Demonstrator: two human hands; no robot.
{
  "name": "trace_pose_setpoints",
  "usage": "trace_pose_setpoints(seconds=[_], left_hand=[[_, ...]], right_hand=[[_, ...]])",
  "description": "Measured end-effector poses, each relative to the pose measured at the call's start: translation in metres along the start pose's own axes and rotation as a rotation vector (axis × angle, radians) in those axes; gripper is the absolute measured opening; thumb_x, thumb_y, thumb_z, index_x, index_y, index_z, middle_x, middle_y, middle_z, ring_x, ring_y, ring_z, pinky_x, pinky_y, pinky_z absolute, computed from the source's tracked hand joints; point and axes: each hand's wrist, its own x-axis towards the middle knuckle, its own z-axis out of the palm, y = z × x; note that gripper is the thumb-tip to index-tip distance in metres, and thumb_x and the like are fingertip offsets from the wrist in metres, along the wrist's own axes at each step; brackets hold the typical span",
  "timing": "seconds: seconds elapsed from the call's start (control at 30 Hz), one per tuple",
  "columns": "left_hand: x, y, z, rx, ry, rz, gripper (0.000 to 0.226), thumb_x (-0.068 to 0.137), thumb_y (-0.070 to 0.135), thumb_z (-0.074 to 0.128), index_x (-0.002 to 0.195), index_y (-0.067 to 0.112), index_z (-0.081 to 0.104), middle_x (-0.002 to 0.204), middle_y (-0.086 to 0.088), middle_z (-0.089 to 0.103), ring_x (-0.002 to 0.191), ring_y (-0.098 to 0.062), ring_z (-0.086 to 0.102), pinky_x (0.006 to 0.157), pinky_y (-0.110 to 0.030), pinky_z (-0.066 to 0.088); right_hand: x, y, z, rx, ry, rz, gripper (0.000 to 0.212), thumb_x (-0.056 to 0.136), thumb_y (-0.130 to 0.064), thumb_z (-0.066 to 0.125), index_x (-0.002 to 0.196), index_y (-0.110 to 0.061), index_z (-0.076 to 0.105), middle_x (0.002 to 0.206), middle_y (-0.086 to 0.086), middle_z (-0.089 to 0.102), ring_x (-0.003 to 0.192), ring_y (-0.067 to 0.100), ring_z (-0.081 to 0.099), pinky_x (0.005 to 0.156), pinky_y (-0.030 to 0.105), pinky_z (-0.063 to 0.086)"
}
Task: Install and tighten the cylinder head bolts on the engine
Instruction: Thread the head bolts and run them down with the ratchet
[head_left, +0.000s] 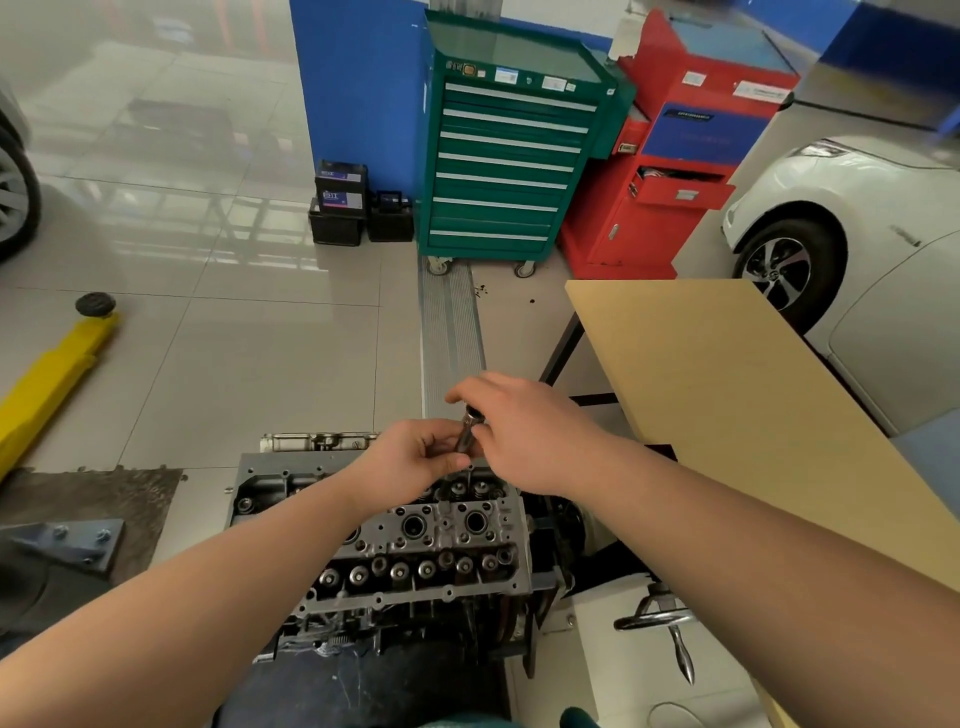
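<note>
Grey cast-metal cylinder head is seen from the head camera, below both hands. A dark socket tool is pinched by the left hand and gripped by the right hand. A tilted tool could cross-thread the bolt.

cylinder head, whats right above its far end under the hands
Both hands, left and right, hold a dark metal socket tool upright over the grey metal cylinder head. A thin shaft drops toward it; the hands hide its tip and any bolt.
</note>
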Motion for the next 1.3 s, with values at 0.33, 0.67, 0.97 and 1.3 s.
trace_pose_setpoints(seconds=[0.33, 0.67, 0.97, 1.3], left_hand=[[-0.003, 0.0, 0.0, 0.121, 0.132, 0.128, 0.047, 0.084, 0.011, 0.08, 0.072, 0.053, 0.066, 0.069, 0.02, 0.067, 0.064, -0.002, 0.06, 0.062, -0.011, 0.044], [-0.003, 0.003, -0.003, 0.178, 0.125, 0.189, 0.046, 0.078, 0.004, 0.086, 0.073, 0.044, 0.064, 0.074, 0.024, 0.067, 0.07, -0.001, 0.063, 0.065, -0.013, 0.046], [-0.004, 0.006, -0.007, 0.121, -0.001, 0.138, 0.034, 0.08, 0.017, 0.09, 0.091, 0.039, 0.068, 0.089, 0.013, 0.073, 0.089, -0.007, 0.07, 0.084, -0.031, 0.058], [0.007, 0.004, -0.012, 0.111, -0.063, 0.104, 0.046, 0.082, 0.015, 0.086, 0.105, 0.044, 0.059, 0.09, 0.016, 0.077, 0.085, 0.001, 0.073, 0.075, -0.01, 0.054]], right_hand=[[-0.008, -0.026, 0.014, -0.213, 0.144, 0.2, 0.043, 0.097, -0.064, 0.051, 0.109, -0.023, 0.059, 0.099, -0.004, 0.062, 0.087, 0.021, 0.062, 0.058, 0.032, 0.042], [-0.009, -0.043, 0.027, -0.228, 0.234, 0.358, 0.045, 0.098, -0.063, 0.048, 0.113, -0.023, 0.059, 0.095, -0.004, 0.06, 0.083, 0.023, 0.061, 0.059, 0.033, 0.033], [-0.006, -0.044, 0.022, -0.231, 0.202, 0.471, 0.041, 0.095, -0.067, 0.051, 0.094, -0.026, 0.059, 0.078, -0.007, 0.05, 0.074, 0.02, 0.051, 0.052, 0.03, 0.026], [-0.007, -0.044, 0.022, -0.103, 0.176, 0.38, 0.021, 0.101, -0.04, 0.059, 0.106, -0.02, 0.063, 0.089, -0.007, 0.05, 0.085, 0.019, 0.055, 0.066, 0.033, 0.038]])
